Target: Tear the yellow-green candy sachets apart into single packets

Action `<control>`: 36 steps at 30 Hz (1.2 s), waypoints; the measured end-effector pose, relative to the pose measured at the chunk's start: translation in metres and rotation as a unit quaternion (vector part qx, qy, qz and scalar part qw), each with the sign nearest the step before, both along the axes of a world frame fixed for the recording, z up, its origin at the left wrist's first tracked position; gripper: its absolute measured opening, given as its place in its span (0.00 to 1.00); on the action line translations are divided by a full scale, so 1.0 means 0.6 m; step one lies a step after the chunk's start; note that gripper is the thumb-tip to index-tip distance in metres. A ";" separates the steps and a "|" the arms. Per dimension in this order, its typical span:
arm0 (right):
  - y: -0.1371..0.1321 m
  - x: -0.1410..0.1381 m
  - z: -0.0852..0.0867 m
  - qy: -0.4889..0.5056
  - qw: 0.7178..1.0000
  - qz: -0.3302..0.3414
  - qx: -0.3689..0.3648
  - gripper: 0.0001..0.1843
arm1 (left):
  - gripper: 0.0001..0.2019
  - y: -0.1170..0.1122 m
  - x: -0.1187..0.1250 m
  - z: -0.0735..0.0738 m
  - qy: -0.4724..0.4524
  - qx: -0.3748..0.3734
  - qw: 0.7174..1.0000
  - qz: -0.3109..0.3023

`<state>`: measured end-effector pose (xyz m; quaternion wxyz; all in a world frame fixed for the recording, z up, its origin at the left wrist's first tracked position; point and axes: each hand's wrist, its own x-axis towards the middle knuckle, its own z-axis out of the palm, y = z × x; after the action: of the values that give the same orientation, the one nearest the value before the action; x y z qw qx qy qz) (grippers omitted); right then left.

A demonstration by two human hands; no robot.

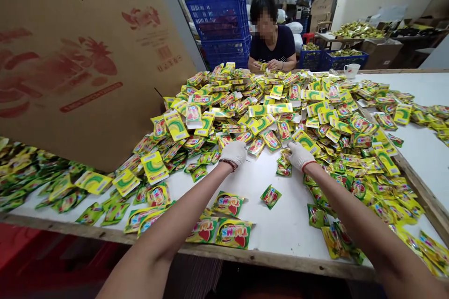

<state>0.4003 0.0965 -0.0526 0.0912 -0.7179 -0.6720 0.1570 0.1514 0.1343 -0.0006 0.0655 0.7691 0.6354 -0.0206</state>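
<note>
Both my arms reach forward over a white table (pixel 252 182) heaped with small yellow and green snack sachets (pixel 266 103). My left hand (pixel 234 152), in a white glove, lies palm down with curled fingers at the near edge of the heap, touching sachets. My right hand (pixel 299 155), also gloved, rests on a small stack of sachets (pixel 283 164) with its fingers bent over them. What either hand actually grips is hidden under the gloves. Larger "Twins" packets (pixel 228 203) lie near the table's front edge.
A big brown cardboard box (pixel 80 56) stands on the left. A person (pixel 271 37) sits at the far side, handling sachets. Blue crates (pixel 219 23) are stacked behind. A white cup (pixel 351 70) stands at the far right. A wooden rail (pixel 407 168) divides the tables.
</note>
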 end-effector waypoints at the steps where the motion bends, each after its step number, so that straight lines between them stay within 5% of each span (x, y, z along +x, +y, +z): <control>1: -0.002 0.003 -0.002 -0.002 1.000 0.003 -0.010 0.20 | 0.15 -0.001 0.002 0.003 -0.002 -0.002 1.000 0.005; 8: 0.002 0.014 0.015 0.017 0.998 0.032 -0.043 0.18 | 0.17 -0.074 0.094 -0.008 -0.052 -0.053 0.996 -0.055; 13: -0.029 0.053 0.043 0.075 0.996 -0.005 0.039 0.05 | 0.27 -0.103 0.182 -0.057 -0.097 -0.063 0.991 -0.061; 16: -0.082 0.081 0.045 0.170 0.979 -0.039 0.101 0.08 | 0.24 -0.094 0.207 -0.078 -0.159 -0.074 0.983 -0.058; 21: -0.153 0.092 0.017 0.484 0.864 -0.116 0.072 0.13 | 0.13 -0.094 0.205 -0.079 -0.254 -0.119 0.956 -0.084; 24: -0.163 0.078 0.009 0.538 0.836 -0.087 0.052 0.16 | 0.15 -0.119 0.181 -0.067 -0.379 -0.198 0.896 -0.122; 28: -0.162 0.051 0.009 0.542 0.838 -0.016 0.057 0.12 | 0.19 -0.156 0.147 -0.045 -0.516 -0.307 0.787 -0.144; 36: -0.181 0.029 0.009 0.471 0.876 -0.047 0.092 0.11 | 0.20 -0.178 0.150 -0.034 -0.519 -0.249 0.815 -0.073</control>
<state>0.4176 -0.0119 -0.0474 0.4698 -0.5783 -0.5267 0.4093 0.2415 0.0278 -0.0213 0.5725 0.6672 0.4229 0.2194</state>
